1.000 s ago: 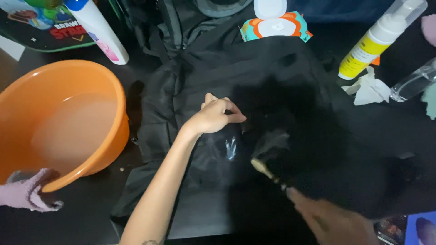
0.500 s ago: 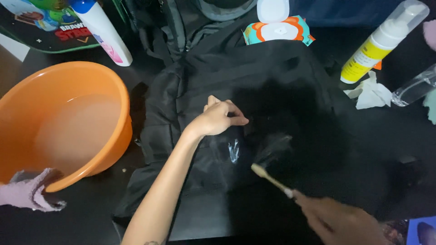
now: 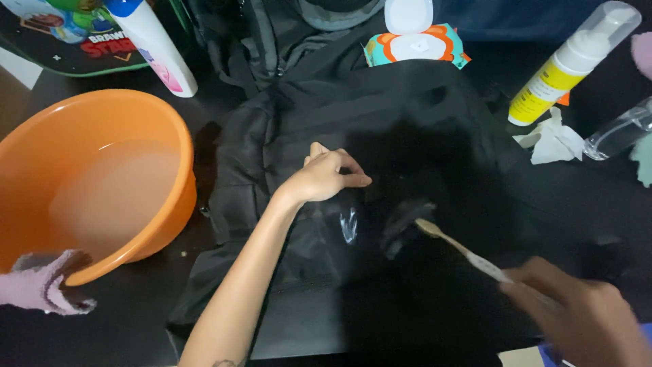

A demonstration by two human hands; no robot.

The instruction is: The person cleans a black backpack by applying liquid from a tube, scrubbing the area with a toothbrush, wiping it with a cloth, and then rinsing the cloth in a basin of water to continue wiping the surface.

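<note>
Black backpack, left hand pressing, right hand brushing

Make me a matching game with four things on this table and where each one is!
Things:
1. basin
2. toothbrush
3. wipes pack
4. foam bottle

Places:
A. top right
B. in the right hand
C. far left
D. top middle, above the black bag

Pairs: 1-C, 2-B, 3-D, 4-A

The left hand presses on the bag.
</note>
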